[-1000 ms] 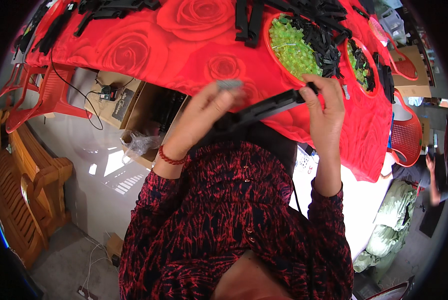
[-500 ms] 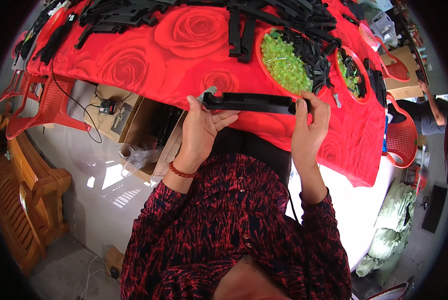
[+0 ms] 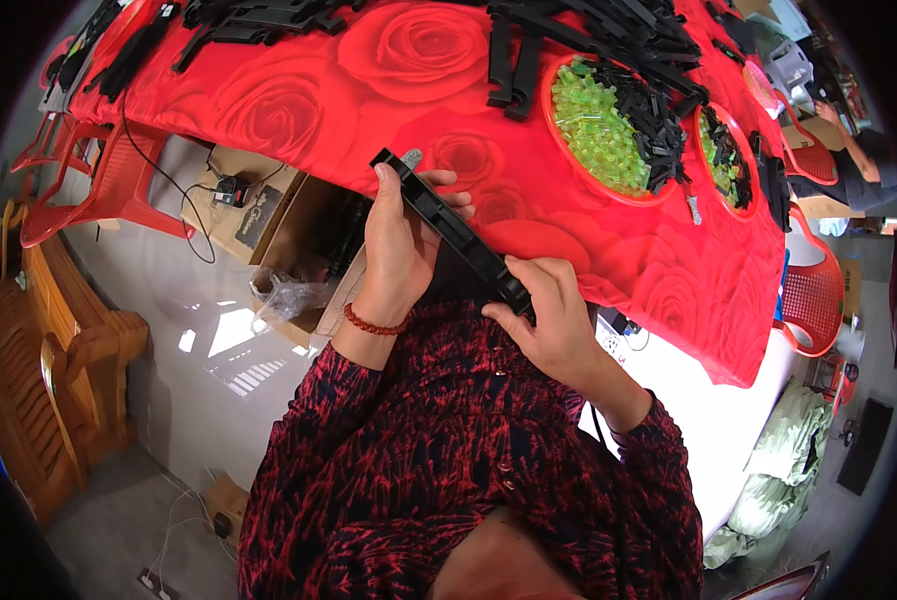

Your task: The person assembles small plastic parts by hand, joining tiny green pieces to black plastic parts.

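Observation:
A long black plastic bar (image 3: 455,232) with a channel along it is held between my hands, above the near edge of the table. It slants from upper left down to lower right. My left hand (image 3: 400,245) is closed round its upper end, thumb on the near side. A small grey, rough-looking piece (image 3: 411,157) shows just beyond that end; I cannot tell whether the hand holds it. My right hand (image 3: 553,315) pinches the lower end between thumb and fingers. Past the hands, a round red basket (image 3: 548,95) holds yellow-green translucent pieces (image 3: 590,125) and small black parts (image 3: 658,140).
More black bars (image 3: 608,30) lie heaped along the far side of the red rose-patterned tablecloth (image 3: 418,50). A second red basket (image 3: 753,180) sits farther right. An open cardboard box (image 3: 298,235) stands below the table's left edge. Another person (image 3: 873,165) is at the far right.
The black bar has swung from nearly level to a steep slant. My right hand has come down and left with its end, while the left end has risen a little.

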Available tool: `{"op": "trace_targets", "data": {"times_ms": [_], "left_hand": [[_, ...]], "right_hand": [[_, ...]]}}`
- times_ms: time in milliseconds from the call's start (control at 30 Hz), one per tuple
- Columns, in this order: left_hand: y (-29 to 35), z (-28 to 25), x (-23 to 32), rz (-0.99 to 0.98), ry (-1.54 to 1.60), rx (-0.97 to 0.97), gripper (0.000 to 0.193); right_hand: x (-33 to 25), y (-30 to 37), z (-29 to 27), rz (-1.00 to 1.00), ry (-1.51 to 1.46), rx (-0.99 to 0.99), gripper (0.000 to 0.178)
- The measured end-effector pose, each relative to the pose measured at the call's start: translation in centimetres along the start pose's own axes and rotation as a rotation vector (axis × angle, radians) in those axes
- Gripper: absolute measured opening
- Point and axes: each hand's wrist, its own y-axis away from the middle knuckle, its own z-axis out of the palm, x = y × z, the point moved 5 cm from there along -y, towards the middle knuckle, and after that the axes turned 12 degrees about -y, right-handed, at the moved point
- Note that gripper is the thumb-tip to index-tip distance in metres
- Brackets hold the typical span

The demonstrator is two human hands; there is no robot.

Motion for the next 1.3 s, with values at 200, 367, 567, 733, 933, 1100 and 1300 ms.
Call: {"op": "trace_targets", "data": {"times_ms": [200, 367, 567, 733, 933, 1100, 1300], "left_hand": [[-0.2, -0.4, -0.6, -0.081, 0.163, 0.042, 0.056], [0.4, 0.3, -1.2, -0.141, 0.123, -0.004, 0.054], [0.9, 1.5, -1.5, -0.15, 0.023, -0.019, 0.046], [1.4, 2.1, -2.2, -0.156, 0.015, -0.075, 0.026], [1.4, 2.6, -2.7, -0.162, 0.007, -0.096, 0.021], [1.2, 2.4, -3.3, -0.189, -0.072, -0.106, 0.023], [1.2, 2.5, -3.4, -0.187, -0.111, -0.042, 0.021]], "right_hand": [[-0.9, -0.3, -0.1, -0.023, 0.006, -0.187, 0.049], [0.0, -0.6, -0.9, -0.035, 0.05, -0.024, 0.035], [0.0, -2.0, -0.7, 0.009, 0.049, -0.016, 0.05], [-0.2, -3.1, 1.3, 0.027, 0.21, -0.2, 0.062], [0.5, -2.8, 2.3, 0.022, 0.295, -0.223, 0.053], [0.4, -3.0, 2.4, 0.035, 0.313, -0.211, 0.035], [0.4, -3.0, 2.5, 0.013, 0.341, -0.209, 0.023]]}}
